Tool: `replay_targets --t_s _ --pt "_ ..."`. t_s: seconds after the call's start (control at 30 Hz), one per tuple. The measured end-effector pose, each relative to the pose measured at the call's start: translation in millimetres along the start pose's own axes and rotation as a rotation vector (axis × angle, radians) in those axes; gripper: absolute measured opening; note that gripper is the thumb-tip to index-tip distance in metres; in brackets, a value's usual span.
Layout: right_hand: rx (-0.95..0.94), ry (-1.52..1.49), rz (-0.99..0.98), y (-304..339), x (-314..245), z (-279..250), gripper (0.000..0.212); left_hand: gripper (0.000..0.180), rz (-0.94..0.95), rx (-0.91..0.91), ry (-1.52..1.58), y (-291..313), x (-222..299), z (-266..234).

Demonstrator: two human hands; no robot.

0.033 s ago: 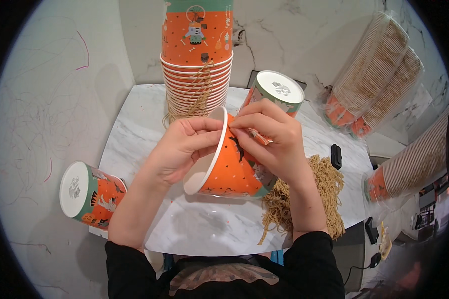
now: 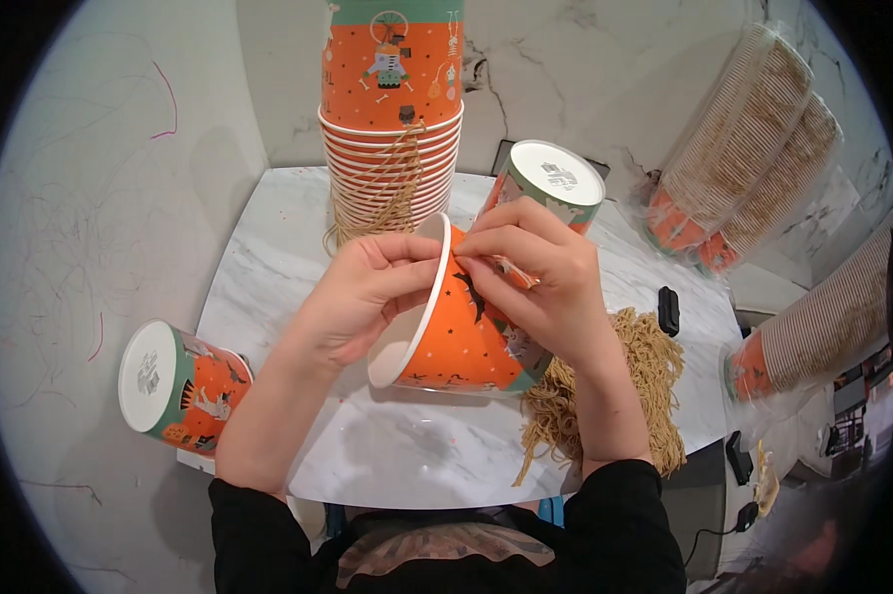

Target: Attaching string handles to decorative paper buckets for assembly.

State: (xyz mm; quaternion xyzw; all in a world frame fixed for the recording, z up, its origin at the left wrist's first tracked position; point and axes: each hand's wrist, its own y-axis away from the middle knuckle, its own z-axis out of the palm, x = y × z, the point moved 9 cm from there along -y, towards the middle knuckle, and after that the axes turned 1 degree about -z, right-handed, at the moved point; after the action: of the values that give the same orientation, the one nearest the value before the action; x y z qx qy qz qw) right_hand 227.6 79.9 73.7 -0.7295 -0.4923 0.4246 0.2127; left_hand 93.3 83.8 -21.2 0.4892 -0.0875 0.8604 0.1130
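Observation:
An orange paper bucket with a white rim and dark Halloween prints lies tilted between my hands, its mouth facing left. My left hand reaches into the mouth, thumb and fingers closed at the wall just inside the rim. Outside, close to that rim, my right hand pinches thumb and forefinger against the bucket; what sits between those fingertips is hidden. Below my right forearm spreads a heap of tan cord.
A tall stack of paper buckets, draped with tan cord strands, stands behind. Upside-down buckets sit at back right and left. Plastic-wrapped bucket stacks lean at right. A small black object lies on the marbled table.
The bucket has shifted very slightly to the right. Both hands keep the same hold.

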Motion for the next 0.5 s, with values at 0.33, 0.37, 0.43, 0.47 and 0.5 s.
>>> replay_targets --t_s 0.33,0.37,0.43,0.47,0.5 --pt "-0.037 0.037 0.008 1.3 -0.1 4.4 0.016 0.020 0.107 0.060 -0.196 0.3 3.6 6.4" --pt "-0.042 0.028 -0.005 0.6 -1.4 5.5 0.016 0.019 0.137 0.064 -0.276 0.6 6.0 6.1" --pt "-0.047 0.019 -0.020 -0.3 -1.1 5.1 0.016 0.017 0.146 0.076 -0.397 -0.1 3.6 3.1" --pt "-0.102 0.036 -0.005 0.3 3.6 7.0 0.015 0.015 0.153 0.086 -0.517 -0.4 3.1 2.3" --pt "-0.158 0.053 0.010 1.5 7.3 9.0 0.014 0.015 0.153 0.085 -0.517 1.2 4.0 2.4"
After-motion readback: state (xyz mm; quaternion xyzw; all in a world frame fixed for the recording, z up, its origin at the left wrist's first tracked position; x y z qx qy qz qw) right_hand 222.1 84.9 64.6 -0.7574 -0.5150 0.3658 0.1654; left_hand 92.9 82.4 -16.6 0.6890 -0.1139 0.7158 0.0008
